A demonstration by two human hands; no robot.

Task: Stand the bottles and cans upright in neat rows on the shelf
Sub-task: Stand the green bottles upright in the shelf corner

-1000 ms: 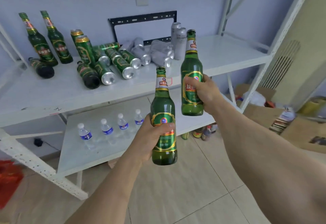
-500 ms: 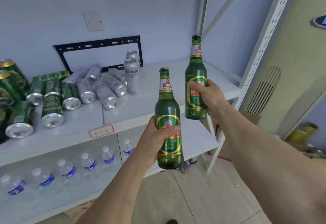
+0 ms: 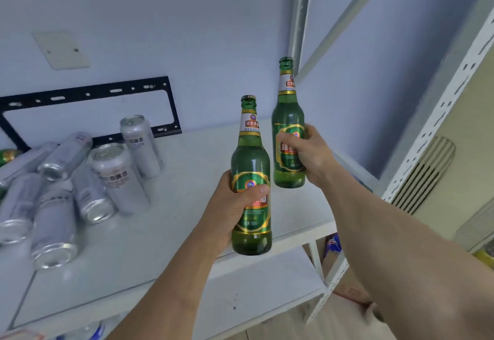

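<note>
each hand, left hand (image 3: 235, 206) and right hand (image 3: 307, 152), clasped an upright green beer bottle (image 3: 251, 168) above the shelf (image 3: 187, 232), right of the silver cans (image 3: 80, 187); setting both down probably came next.

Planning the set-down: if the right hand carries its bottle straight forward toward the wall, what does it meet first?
Likely nothing before the wall: the right hand holds its green bottle over bare shelf; depth is uncertain.
</note>
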